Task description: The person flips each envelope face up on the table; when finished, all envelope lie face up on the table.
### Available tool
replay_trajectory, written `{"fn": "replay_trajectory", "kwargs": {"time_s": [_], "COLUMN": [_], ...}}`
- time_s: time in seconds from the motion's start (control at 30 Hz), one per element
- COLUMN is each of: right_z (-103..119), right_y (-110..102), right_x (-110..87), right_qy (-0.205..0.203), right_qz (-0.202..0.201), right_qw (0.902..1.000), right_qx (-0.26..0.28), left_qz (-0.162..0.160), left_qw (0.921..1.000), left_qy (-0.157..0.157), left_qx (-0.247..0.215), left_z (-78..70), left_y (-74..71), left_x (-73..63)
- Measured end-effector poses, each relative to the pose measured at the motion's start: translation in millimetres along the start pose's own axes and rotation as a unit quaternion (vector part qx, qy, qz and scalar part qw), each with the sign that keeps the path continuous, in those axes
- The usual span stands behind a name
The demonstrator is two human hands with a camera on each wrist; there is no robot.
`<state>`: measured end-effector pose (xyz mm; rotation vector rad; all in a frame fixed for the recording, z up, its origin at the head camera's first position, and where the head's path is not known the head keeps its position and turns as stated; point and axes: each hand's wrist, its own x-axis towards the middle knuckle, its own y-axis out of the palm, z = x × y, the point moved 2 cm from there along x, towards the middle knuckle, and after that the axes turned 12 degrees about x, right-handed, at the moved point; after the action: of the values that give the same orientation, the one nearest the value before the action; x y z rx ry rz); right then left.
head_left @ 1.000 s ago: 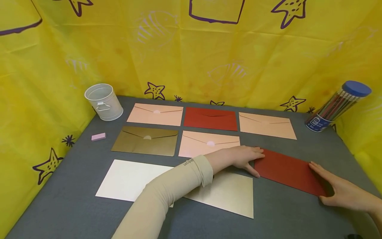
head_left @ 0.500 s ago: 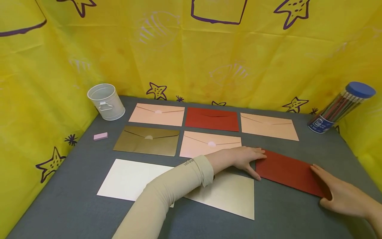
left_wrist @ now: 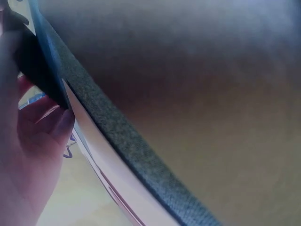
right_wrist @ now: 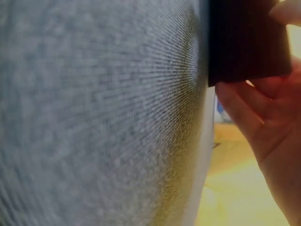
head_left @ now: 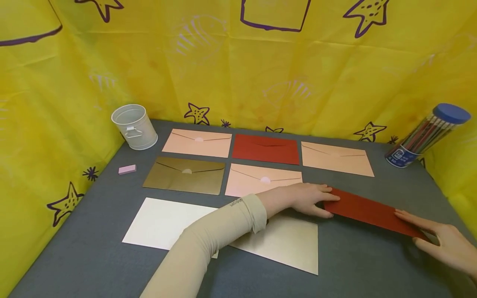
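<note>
A plain red envelope is held between both hands over the right part of the table, tilted so that it looks narrow in the head view. My left hand grips its left end, fingers at the far side and thumb at the near side. At the other end my right hand holds it, thumb near the front corner. The right wrist view shows the envelope as a dark panel between thumb and fingers. In the left wrist view the envelope is dark beside the fingers.
Flat envelopes lie in rows: pink, red, peach, gold, pink, white and pale beige. Around them stand a white bucket, an eraser and a pencil tub.
The red envelope, flat earlier, has tilted with its near edge raised. My right hand has shifted slightly right; my left thumb has moved up with the envelope.
</note>
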<state>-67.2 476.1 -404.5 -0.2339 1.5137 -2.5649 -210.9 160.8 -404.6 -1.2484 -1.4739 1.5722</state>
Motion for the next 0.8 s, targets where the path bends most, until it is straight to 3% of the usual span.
{"fn": "replay_trajectory", "kwargs": {"time_s": [0.17,0.4,0.63,0.8], "right_z": [0.8,3.4,1.4,4.8], "right_y": [-1.6,-2.1,-5.5,-10.5], "right_x": [1.1,5.7,19.9,29.1], "right_qy": [0.085,0.056,0.094,0.165], "right_qz": [-0.039,-0.077,-0.060,-0.077], "right_qw": [0.9949,0.9912,0.9761,0.9729], "right_qx": [0.038,0.093,0.186,0.142], "left_qz": [-0.033,-0.072,-0.150,-0.203], "left_qw": [0.9992,0.9958,0.9781,0.9654], "left_qy": [-0.010,0.002,0.000,-0.017], "left_qx": [-0.022,-0.057,-0.144,-0.163], "left_z": [3.0,8.5,16.2,20.3], "left_y": [-1.8,-3.9,-4.8,-6.1], "left_x": [1.5,-3.2,-9.9,-11.0]}}
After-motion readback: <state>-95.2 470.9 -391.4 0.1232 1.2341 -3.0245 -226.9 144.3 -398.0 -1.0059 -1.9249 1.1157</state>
